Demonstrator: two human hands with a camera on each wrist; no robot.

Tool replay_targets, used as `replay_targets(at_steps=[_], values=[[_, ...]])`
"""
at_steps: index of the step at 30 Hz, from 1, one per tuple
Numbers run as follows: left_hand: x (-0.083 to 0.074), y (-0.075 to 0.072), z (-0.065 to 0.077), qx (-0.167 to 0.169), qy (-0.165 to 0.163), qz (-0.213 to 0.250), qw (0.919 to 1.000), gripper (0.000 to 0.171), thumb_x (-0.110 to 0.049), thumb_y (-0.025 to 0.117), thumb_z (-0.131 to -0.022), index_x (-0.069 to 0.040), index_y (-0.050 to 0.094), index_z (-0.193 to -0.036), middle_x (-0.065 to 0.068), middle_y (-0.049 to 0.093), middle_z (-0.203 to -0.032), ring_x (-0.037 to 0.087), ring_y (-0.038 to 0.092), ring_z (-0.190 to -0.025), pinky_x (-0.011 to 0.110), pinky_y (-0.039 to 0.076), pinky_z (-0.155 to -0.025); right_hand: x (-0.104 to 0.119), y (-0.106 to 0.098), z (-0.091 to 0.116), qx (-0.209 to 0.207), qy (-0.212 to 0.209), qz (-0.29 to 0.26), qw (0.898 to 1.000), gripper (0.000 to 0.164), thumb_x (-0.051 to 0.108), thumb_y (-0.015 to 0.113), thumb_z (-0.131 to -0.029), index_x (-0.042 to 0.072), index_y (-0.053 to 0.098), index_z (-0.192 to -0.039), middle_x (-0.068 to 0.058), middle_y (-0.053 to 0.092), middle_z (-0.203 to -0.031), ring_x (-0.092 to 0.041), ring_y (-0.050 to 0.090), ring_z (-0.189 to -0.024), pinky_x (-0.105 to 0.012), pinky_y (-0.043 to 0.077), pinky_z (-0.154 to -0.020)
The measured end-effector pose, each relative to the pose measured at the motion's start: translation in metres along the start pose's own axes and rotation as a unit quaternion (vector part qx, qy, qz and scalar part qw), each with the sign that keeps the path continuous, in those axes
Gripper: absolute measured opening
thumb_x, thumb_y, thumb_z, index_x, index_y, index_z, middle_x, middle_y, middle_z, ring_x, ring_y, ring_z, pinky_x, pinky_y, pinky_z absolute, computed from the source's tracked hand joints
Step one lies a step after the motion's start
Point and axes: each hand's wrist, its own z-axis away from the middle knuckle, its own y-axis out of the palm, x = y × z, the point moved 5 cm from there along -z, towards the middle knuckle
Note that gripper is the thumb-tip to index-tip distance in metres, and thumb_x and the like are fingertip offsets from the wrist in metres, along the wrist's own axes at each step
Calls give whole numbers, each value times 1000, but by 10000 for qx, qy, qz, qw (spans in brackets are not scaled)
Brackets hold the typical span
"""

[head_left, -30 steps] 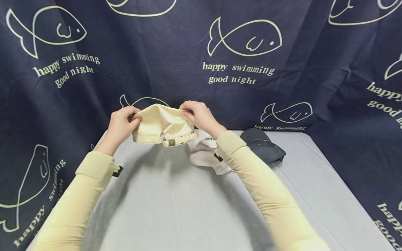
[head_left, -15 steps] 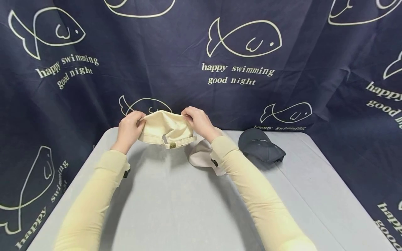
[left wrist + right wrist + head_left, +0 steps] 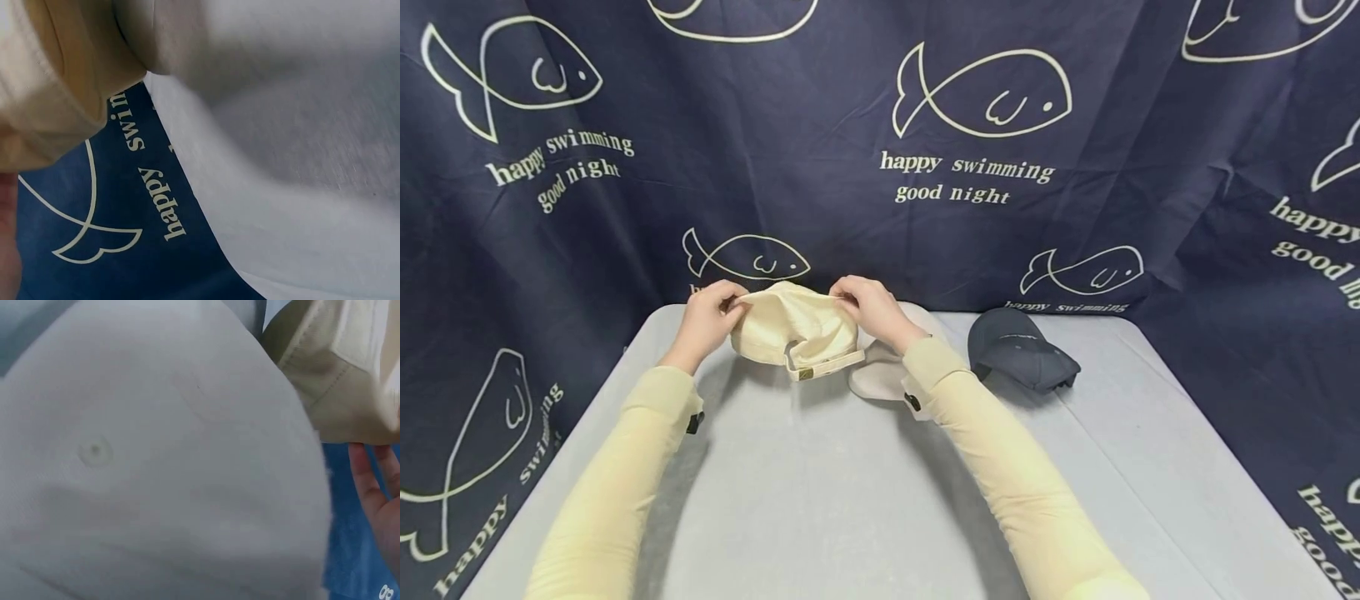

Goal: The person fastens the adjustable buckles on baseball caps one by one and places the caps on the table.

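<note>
Both hands hold a cream baseball cap (image 3: pixel 793 321) above the far part of the table, its back strap with a small metal buckle facing the head camera. My left hand (image 3: pixel 710 321) pinches the cap's left side between thumb and fingers. On the opposite side my right hand (image 3: pixel 872 310) grips the cap's upper right edge. The cap's brim is hidden behind its crown in the head view. A pale greyish-white cap (image 3: pixel 880 375) lies on the table under the right wrist, partly covered by it, and looms large in the right wrist view.
A dark navy cap (image 3: pixel 1022 350) rests on the table to the right of the pale one. The grey-white tablecloth (image 3: pixel 820 500) spreads toward the front. Behind the table hangs a navy curtain (image 3: pixel 820 108) printed with fish and lettering.
Both hands have lowered the cream cap toward the table, and the left hand has shifted rightward from its place a second ago. The navy cap has stayed where it was.
</note>
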Motion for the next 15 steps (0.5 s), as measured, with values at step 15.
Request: replay_targets(at_steps=[15], values=[[16,10,11,1035,-416,408,9929,9,-14,66,-79,-7,66,-85,7,65,-86,17,58,-75,28,49,-66,-9,24,9,610,407,-456,9963,4,20,61,-84,16,61,-83,7,61,-84,-5,53,-76,-20,44,-70]])
